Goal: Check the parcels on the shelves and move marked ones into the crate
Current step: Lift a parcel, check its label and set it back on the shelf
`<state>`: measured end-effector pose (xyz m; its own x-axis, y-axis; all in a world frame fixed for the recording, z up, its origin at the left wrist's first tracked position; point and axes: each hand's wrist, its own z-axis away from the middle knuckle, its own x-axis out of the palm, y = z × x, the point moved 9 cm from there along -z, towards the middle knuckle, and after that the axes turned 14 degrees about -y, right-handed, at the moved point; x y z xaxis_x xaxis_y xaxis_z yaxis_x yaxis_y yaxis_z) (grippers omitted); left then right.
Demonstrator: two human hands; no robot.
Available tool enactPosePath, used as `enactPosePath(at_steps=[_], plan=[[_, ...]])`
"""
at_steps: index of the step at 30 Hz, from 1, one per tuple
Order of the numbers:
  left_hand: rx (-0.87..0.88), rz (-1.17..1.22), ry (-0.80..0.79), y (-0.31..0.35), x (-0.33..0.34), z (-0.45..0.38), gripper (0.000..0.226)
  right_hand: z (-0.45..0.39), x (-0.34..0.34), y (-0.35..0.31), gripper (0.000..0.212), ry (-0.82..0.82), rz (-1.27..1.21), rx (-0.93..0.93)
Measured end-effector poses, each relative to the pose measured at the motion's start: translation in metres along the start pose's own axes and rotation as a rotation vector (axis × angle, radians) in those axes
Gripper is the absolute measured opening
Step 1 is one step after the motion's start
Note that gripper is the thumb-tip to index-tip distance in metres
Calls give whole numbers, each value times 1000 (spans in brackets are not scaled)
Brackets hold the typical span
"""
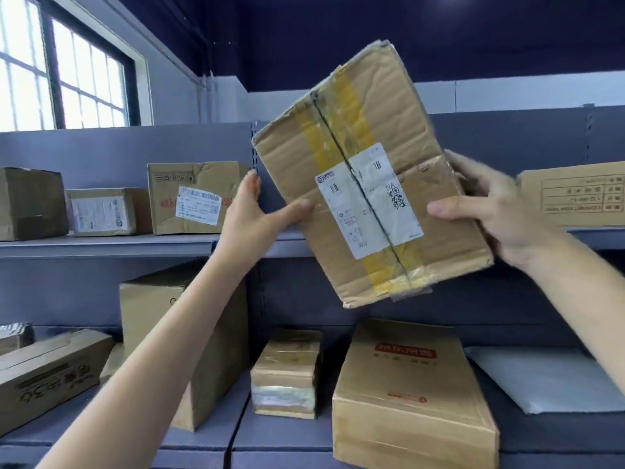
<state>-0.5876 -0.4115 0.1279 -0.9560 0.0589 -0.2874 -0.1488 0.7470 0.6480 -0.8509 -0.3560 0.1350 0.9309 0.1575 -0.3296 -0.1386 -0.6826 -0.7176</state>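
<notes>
Brown creased cardboard parcel [368,177], taped yellow along its seam, is held up tilted between both hands, its white shipping label [368,201] turned toward the face, presumably so any mark can be read. The left hand [260,214] pinches its left edge, thumb on the front; the right hand [497,211] grips the right edge. Whether it is marked is unclear. Other parcels sit on the grey shelves [101,243] below and beside the hands; no crate shows.

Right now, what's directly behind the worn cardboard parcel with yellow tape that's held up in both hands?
Behind the worn cardboard parcel runs the grey metal shelf and its back panel. Whatever stands on the shelf stretch it covers is hidden.
</notes>
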Motion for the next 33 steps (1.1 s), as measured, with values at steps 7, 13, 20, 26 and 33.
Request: enactPosePath(at_steps=[7,13,20,26,33], plan=[[84,-183,7,24,-57,-16,94,-34,33,-32,75,-104,339,144],[116,-301,52,15,-62,-26,40,-84,46,-58,67,-92,610,120],[67,-335,188,-15,-56,-41,27,-142,67,-26,40,-241,1136,95],[52,-381,299,-9,-61,-45,23,-140,51,-19,48,2,880,-21],[95,-197,560,-14,-83,-34,24,-116,37,-46,69,434,1129,-191]])
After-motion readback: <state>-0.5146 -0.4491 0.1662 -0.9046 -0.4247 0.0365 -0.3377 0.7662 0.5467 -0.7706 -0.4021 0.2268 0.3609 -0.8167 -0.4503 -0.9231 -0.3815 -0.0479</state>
